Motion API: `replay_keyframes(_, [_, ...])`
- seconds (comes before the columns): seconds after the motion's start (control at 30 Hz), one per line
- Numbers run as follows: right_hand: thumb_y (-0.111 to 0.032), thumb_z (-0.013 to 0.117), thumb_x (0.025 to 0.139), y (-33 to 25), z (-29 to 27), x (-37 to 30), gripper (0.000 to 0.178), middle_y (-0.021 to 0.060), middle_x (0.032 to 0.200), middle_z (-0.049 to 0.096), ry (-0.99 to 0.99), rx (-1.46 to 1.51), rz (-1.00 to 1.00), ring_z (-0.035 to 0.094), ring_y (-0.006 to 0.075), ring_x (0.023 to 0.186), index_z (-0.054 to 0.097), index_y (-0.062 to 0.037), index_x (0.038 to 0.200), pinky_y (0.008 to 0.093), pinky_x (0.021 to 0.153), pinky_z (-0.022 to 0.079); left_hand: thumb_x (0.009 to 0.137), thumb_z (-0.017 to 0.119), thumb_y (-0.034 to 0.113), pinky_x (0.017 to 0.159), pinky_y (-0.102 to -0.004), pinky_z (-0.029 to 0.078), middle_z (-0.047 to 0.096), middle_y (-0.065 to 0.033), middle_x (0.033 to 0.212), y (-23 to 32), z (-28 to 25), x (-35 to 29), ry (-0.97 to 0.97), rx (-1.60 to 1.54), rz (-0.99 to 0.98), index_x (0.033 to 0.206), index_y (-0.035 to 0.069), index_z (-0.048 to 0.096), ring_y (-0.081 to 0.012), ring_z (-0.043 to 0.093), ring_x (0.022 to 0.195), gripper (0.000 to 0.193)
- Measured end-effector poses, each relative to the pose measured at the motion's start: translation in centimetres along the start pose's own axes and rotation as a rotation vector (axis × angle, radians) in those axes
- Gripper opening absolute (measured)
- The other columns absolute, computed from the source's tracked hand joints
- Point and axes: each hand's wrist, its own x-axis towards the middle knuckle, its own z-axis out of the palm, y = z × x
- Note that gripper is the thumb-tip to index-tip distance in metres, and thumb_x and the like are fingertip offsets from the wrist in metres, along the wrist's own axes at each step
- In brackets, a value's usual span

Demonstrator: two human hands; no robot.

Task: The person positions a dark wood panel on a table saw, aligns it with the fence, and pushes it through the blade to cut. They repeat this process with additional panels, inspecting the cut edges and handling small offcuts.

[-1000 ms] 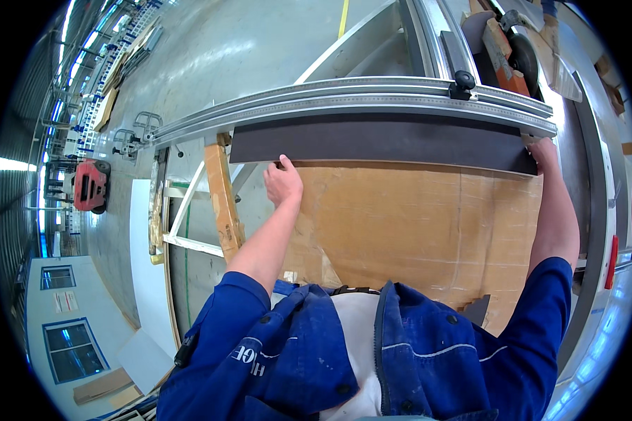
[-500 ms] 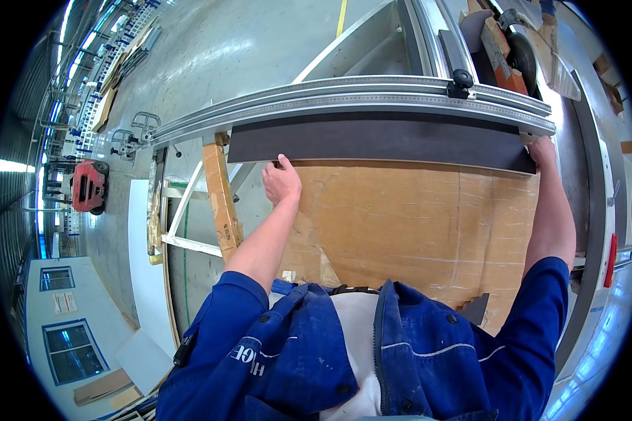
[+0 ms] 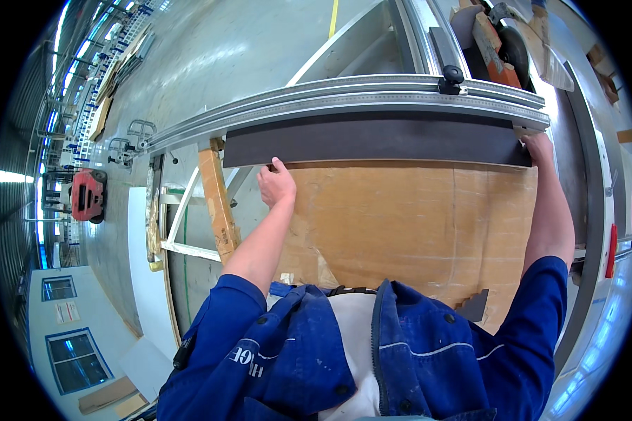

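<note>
A long, narrow dark board lies along the near side of a metal fence with a scale. At the board's near edge, towards its left end, my left hand grips it with the thumb at the edge; the other fingers are partly hidden. My right hand is closed on the board's right end, close to the fence's end, its fingertips partly out of sight. Beneath the board and nearer to me spreads a brown cardboard-covered surface.
A black knob sits on the fence. Beyond it are a dark round part and an orange-brown block. A tape-wrapped beam stands left of the cardboard. A red machine is far left, and a red handle far right.
The whole view has shifted slightly, with the fence and board appearing a little further left. Both hands keep their hold on the board, which has hardly moved against the fence.
</note>
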Motion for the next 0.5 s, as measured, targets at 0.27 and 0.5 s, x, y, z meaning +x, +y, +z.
replay_keyframes(0.27, [-0.03, 0.063, 0.083, 2.1, 1.8, 3.3, 0.041, 0.0246, 0.089, 0.074, -0.013, -0.032, 0.036, 0.074, 0.0386, 0.071, 0.072, 0.0074, 0.098, 0.0436, 0.072, 0.062, 0.102, 0.042, 0.055, 0.093, -0.0498, 0.049, 0.064, -0.016, 0.117, 0.5, -0.4, -0.1, -0.022, -0.001, 0.001, 0.111, 0.004, 0.067, -0.0364, 0.063, 0.11, 0.058])
replay_keyframes(0.5, [-0.036, 0.058, 0.089, -1.3, -0.6, -1.0, 0.046, 0.0259, 0.099, 0.074, -0.015, -0.011, 0.094, 0.074, 0.0398, 0.077, 0.072, 0.0069, 0.102, 0.0444, 0.077, 0.061, 0.102, 0.043, 0.055, 0.095, -0.0494, 0.049, 0.064, -0.0162, 0.117, 0.4, -0.8, -0.1, -0.026, 0.007, -0.008, 0.112, 0.004, 0.067, -0.0363, 0.063, 0.112, 0.058])
